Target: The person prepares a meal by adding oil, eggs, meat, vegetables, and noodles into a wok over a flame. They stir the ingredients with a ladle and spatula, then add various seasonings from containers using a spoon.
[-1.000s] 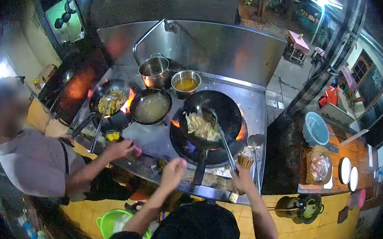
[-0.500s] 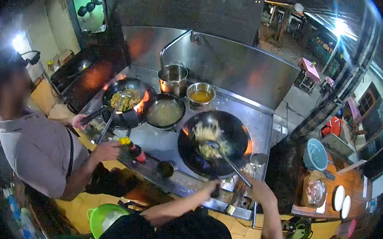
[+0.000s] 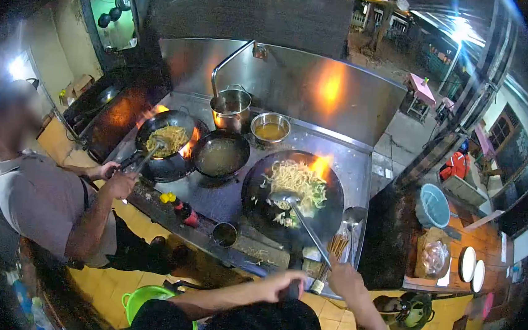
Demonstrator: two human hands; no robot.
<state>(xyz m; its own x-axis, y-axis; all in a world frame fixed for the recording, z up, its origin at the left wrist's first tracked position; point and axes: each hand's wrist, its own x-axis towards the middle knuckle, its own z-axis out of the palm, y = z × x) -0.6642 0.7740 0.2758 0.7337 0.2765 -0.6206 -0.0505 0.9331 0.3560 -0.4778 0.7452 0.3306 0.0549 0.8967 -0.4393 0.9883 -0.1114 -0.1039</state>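
Observation:
My left hand (image 3: pixel 282 285) is wrapped around the handle of a large black wok (image 3: pixel 255 198) at the stove's front. In the wok lie pale noodles (image 3: pixel 288 178) mixed with green leafy vegetables (image 3: pixel 318 197). My right hand (image 3: pixel 346 279) grips the long metal handle of a ladle (image 3: pixel 312 232). Its bowl rests among the food at the near side of the noodles. A flame (image 3: pixel 321 167) flares at the wok's far rim.
At left, a co-worker (image 3: pixel 50 204) stirs food in another wok (image 3: pixel 161 168) over fire. Between the woks stand a black pan (image 3: pixel 221 154), a tall pot (image 3: pixel 231 110) and a bowl of yellow liquid (image 3: pixel 271 128). A sauce bottle (image 3: pixel 187 213) and a dark cup (image 3: pixel 225 234) line the front ledge.
My left hand has come closer to my body with the wok handle. The noodles have settled and a flame has risen behind them. The co-worker's ladle hand has moved left.

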